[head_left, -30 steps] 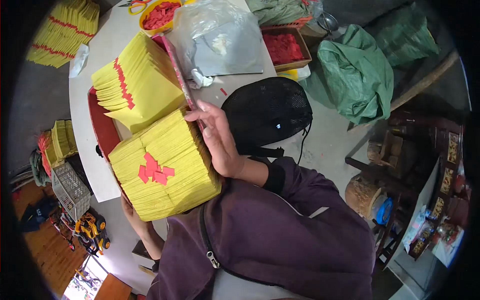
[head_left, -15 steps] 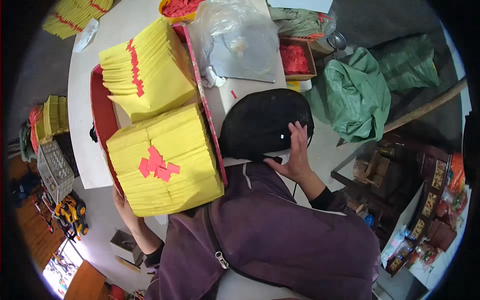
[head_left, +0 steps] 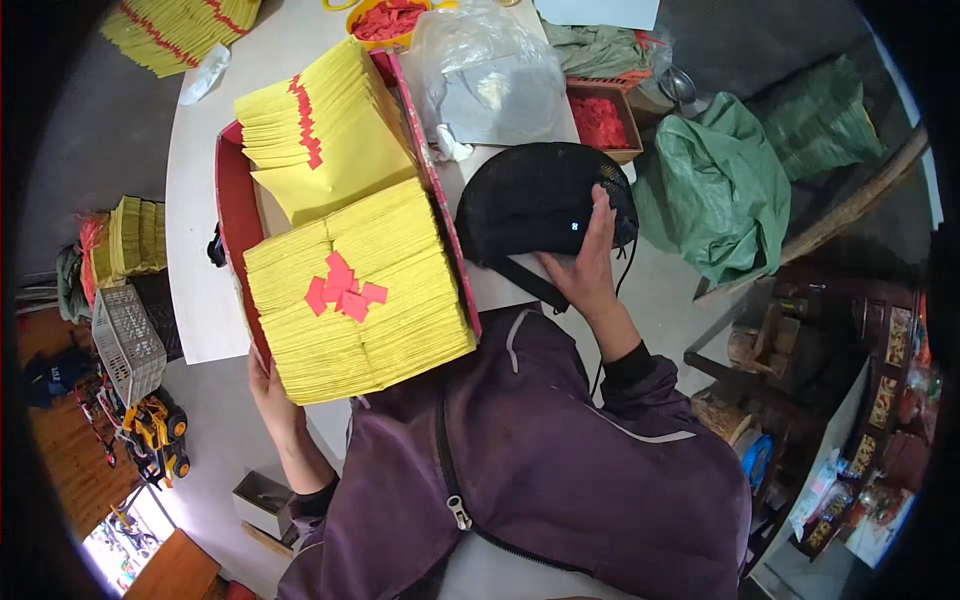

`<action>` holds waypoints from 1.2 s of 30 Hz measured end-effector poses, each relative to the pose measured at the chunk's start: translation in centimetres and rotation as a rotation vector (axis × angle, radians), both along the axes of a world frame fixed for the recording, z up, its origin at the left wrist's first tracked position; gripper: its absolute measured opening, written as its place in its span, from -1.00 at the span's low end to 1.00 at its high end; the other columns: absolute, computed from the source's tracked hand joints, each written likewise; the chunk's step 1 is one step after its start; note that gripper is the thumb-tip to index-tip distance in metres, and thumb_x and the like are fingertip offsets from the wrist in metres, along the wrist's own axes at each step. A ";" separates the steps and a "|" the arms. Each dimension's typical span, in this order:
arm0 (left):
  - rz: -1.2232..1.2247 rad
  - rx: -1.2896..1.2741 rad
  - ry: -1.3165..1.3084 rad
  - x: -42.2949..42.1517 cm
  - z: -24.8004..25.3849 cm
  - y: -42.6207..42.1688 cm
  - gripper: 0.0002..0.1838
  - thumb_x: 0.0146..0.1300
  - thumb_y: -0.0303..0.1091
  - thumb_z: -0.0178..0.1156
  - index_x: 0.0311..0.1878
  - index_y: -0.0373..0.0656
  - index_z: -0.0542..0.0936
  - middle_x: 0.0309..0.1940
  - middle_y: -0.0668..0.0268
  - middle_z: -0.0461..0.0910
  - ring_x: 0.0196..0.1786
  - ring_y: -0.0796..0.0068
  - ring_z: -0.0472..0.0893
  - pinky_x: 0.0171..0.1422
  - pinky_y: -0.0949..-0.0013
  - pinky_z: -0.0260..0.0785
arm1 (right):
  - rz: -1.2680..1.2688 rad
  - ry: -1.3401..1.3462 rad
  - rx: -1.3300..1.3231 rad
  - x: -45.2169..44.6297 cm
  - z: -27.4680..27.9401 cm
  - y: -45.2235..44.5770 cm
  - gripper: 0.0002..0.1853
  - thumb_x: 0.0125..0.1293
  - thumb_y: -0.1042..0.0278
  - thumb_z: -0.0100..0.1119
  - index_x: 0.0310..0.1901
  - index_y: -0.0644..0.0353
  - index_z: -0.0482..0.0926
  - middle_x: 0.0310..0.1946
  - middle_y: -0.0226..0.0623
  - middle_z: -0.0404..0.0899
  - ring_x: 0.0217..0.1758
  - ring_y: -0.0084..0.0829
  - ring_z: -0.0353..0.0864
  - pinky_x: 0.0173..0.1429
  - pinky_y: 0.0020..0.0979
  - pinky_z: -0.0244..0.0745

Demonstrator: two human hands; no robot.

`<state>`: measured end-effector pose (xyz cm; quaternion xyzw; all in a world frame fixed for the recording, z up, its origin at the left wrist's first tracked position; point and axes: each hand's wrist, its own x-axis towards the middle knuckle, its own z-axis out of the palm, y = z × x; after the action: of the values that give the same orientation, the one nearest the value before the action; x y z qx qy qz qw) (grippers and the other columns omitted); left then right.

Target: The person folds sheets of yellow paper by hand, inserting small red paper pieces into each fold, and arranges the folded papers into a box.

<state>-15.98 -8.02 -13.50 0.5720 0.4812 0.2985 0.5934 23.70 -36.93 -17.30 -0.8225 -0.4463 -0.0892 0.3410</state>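
A red-walled box (head_left: 232,200) stands on the table, packed with yellow paper sheets in two blocks. The upper block (head_left: 350,130) is fanned out, with a row of red bits along it. On the lower yellow stack (head_left: 400,240) lie several loose red paper pieces (head_left: 342,285). At the box's near left corner, my left hand (head_left: 275,400) grips the edge, its fingertips partly hidden. My right hand (head_left: 592,265) rests against a rounded black case (head_left: 520,200) with a small lit display. Its fingers are stretched up along the case and the thumb is apart.
Behind the case are a clear plastic bag (head_left: 480,60), a box of red pieces (head_left: 600,122) and a yellow bowl of red pieces (head_left: 388,18). Green sacks (head_left: 715,190) sit at right beside a wooden pole (head_left: 850,210). A grey crate (head_left: 130,345) stands at left.
The whole view has shifted, moving the box and case up and right in it. The case has tilted, and a strap now shows at its near edge. My right fingers are closer together.
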 end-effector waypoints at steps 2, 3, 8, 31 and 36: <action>-0.010 -0.012 -0.019 -0.5 -0.6 -0.2 -0.56 0.63 -0.54 -0.02 0.50 -0.31 0.44 0.26 0.10 0.65 0.13 0.42 0.70 0.13 0.49 0.52 | 0.009 -0.009 0.000 0.2 0.0 0.5 0.22 0.20 0.23 0.54 0.67 0.39 -0.18 0.69 0.28 -0.13 0.73 0.30 -0.04 0.76 0.16 -0.12; -0.008 -0.012 -0.020 -0.5 -0.6 -0.3 -0.56 0.63 -0.54 -0.02 0.50 -0.31 0.44 0.26 0.10 0.65 0.13 0.42 0.70 0.13 0.49 0.52 | 0.011 -0.010 0.001 0.3 -0.1 0.8 0.22 0.20 0.23 0.54 0.67 0.39 -0.18 0.69 0.28 -0.13 0.73 0.30 -0.04 0.76 0.16 -0.12; 0.043 -0.041 -0.028 -0.1 -0.3 -1.1 -0.58 0.65 -0.51 -0.03 0.49 -0.33 0.44 0.25 0.10 0.66 0.13 0.43 0.70 0.15 0.50 0.51 | 0.042 0.014 0.010 -0.1 0.4 0.7 0.25 0.18 0.33 0.54 0.68 0.39 -0.22 0.70 0.27 -0.12 0.74 0.21 -0.04 0.76 0.03 -0.05; -1.382 1.065 0.881 37.4 6.3 -0.2 -0.73 0.26 -0.27 0.34 -0.14 -0.32 0.67 -0.27 -0.06 0.73 -0.19 -0.19 0.71 -0.09 -0.06 0.55 | -0.252 1.180 0.393 12.0 -2.4 -8.2 -0.18 0.47 0.45 0.20 0.68 0.21 0.08 0.15 -0.05 0.62 0.12 -0.34 0.59 0.26 -0.46 0.44; -1.381 1.021 1.008 38.9 5.2 -1.5 -0.74 0.21 -0.33 0.27 -0.19 -0.34 0.75 -0.25 -0.06 0.77 -0.18 -0.16 0.76 -0.13 -0.01 0.61 | -0.244 1.131 0.416 10.9 -2.2 -8.1 -0.20 0.45 0.53 0.21 0.66 0.20 0.11 0.08 -0.08 0.65 -0.01 -0.42 0.60 0.12 -0.54 0.46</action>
<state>22.94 -9.50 -8.30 0.9733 0.0524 -0.2187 0.0458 34.56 -45.03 -19.52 -0.7038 -0.0723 0.2372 0.6658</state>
